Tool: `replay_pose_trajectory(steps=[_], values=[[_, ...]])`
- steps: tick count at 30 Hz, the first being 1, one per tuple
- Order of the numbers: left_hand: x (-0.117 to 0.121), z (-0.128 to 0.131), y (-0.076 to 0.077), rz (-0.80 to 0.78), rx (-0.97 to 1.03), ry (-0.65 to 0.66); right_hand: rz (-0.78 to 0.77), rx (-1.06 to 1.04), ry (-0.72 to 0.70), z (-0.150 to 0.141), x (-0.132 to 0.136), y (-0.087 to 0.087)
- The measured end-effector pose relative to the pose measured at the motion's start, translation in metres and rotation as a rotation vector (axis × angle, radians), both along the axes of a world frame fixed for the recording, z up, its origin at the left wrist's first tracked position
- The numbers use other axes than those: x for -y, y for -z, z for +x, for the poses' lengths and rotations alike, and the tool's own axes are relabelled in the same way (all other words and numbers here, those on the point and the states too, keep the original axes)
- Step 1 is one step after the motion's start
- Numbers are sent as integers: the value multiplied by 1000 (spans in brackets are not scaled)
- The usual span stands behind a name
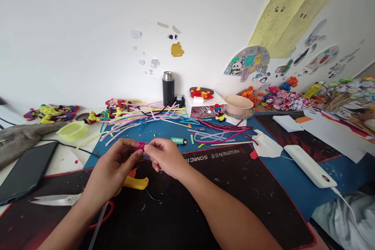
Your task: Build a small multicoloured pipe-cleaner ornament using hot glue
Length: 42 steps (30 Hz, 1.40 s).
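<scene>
Magenta piece (141, 146), small and soft-looking, is held above the black mat (234, 187), near to its far edge. The left hand (113, 166) pinches it between thumb and fingers, and the right hand (165, 158) grips its other side with the fingertips. I suppose that two hands are needed because the piece is so small: one may steady it while the other works on it. What exactly the fingertips do is hidden.

On the mat, partly under the left arm, lie scissors (60, 200) and a yellow-handled tool (137, 183), probably put there to be within easy reach. Beyond the mat is a loose heap of coloured strips (140, 119), perhaps spread so that each colour can be picked out. A green lighter-like object (177, 140) lies just at the mat's far edge.

Under the mat is a blue covering (299, 199). Behind the mat stand a black flask (168, 90) and a pale bowl (238, 104), before a white wall (73, 27) with stickers and yellow drawings (281, 11).
</scene>
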<state>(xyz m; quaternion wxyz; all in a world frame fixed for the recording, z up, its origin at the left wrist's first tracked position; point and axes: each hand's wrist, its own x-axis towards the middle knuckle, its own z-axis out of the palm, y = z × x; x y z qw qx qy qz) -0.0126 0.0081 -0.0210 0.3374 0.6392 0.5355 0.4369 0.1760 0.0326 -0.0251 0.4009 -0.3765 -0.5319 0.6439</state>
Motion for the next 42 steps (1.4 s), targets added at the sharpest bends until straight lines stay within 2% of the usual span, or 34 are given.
replay_pose_trajectory(steps=[11, 16, 42], values=[[3, 0, 1, 47, 15, 28, 1, -72, -16, -1, 0, 3], [3, 2, -3, 119, -74, 34, 10, -43, -13, -1, 1, 1], [7, 4, -12, 60, -83, 17, 36, 21, -12, -1, 5, -2]])
